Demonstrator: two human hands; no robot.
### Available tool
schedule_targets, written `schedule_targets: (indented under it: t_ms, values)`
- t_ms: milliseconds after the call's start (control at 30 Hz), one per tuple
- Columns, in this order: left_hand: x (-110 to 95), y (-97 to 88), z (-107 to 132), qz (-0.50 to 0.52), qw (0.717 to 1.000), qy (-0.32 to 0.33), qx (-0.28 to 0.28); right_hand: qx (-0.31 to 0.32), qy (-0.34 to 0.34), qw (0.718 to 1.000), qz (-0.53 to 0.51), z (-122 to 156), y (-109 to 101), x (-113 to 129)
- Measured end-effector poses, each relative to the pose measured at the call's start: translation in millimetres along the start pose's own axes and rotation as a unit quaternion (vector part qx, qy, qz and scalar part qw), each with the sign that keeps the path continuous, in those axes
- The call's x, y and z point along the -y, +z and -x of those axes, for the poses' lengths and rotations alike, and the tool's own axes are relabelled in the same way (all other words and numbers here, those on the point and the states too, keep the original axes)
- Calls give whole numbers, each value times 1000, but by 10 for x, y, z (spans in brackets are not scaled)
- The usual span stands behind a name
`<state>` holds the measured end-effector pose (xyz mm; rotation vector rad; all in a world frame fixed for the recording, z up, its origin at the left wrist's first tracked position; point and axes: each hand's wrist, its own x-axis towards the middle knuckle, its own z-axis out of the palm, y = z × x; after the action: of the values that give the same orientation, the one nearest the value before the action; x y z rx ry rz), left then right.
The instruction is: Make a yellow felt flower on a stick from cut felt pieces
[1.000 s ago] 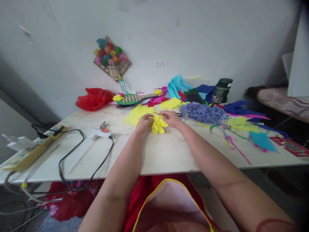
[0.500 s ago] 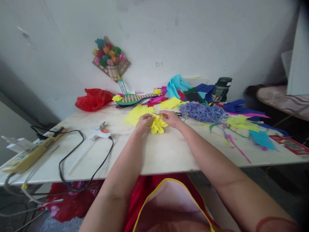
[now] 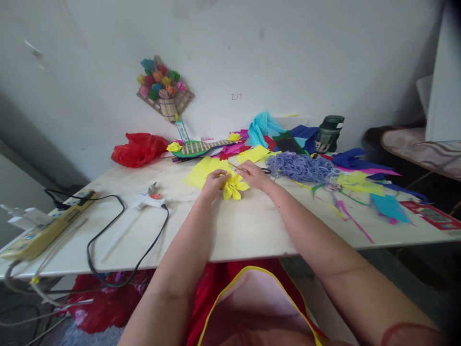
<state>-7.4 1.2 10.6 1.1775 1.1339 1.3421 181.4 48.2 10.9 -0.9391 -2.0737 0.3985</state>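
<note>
A yellow paper flower (image 3: 235,187) with spread petals is pinched at its left side by my left hand (image 3: 216,181), a little above the white table. Just to the upper right of the flower is my right hand (image 3: 252,175), its fingers closed on a thin brown stick (image 3: 235,166) that points up and left. The stick is apart from the petals. Behind the flower lies a flat piece of yellow crepe paper (image 3: 201,171). Black scissor handles (image 3: 266,170) show partly beside my right wrist.
A glue gun (image 3: 148,199) with a black cord lies left, near a power strip (image 3: 50,226). Purple yarn (image 3: 302,167), paper scraps and a dark bottle (image 3: 329,133) occupy the right. A red plastic bag (image 3: 139,149) and a green decorated piece (image 3: 201,148) sit at the back.
My right hand has drawn the stick up, away from the flower's centre, and its angle is steeper. The flower has turned slightly in my left hand.
</note>
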Motion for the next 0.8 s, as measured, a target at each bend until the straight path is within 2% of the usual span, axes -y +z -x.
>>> schedule_targets:
  t_ms: [133, 233, 433, 700, 800]
  values:
    - [-17, 8, 11, -14, 1000, -2, 0, 10, 3, 999, 41, 13, -23, 69]
    - [-30, 12, 21, -19, 1000, -3, 2, 30, 39, 996, 71, 49, -63, 138]
    - [10, -3, -8, -41, 999, 10, -3, 8, 58, 992, 114, 54, -78, 152]
    - [11, 27, -1, -36, 999, 22, 9, -14, -5, 995, 100, 20, -68, 66]
    - [-3, 45, 5, -29, 999, 20, 7, -8, -2, 996, 87, 32, -69, 66]
